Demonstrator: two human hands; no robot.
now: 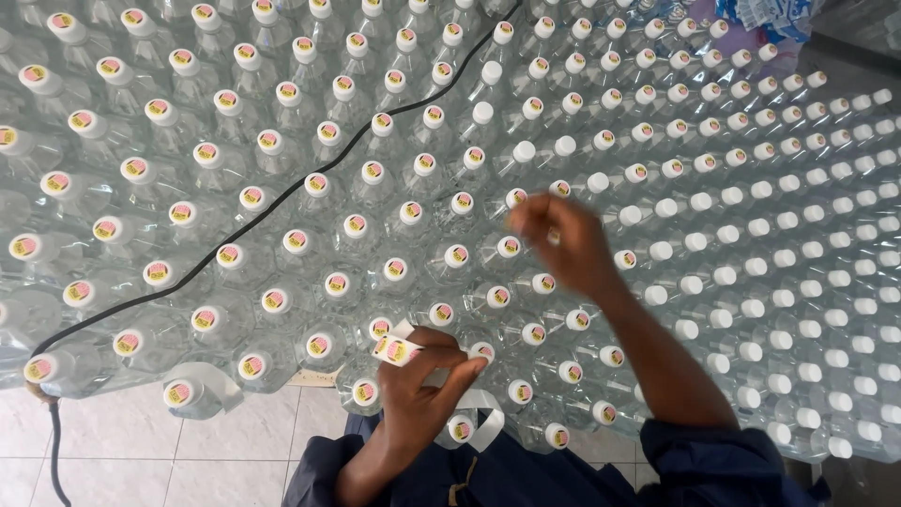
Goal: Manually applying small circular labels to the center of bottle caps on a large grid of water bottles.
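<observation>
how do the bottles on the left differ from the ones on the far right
The left bottles carry round pink-and-yellow stickers on their white caps; the right bottles have plain white caps. A black cable runs across the left bottles, none across the right ones. The left hand, holding a sticker strip, is over stickered bottles; the right hand reaches toward the edge of the plain-capped ones. Both groups are clear plastic, upright and tightly packed.

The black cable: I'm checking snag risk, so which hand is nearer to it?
Left. The left hand, holding a sticker strip, is below and right of the black cable across the bottles. The right hand is farther right, over the caps.
</observation>
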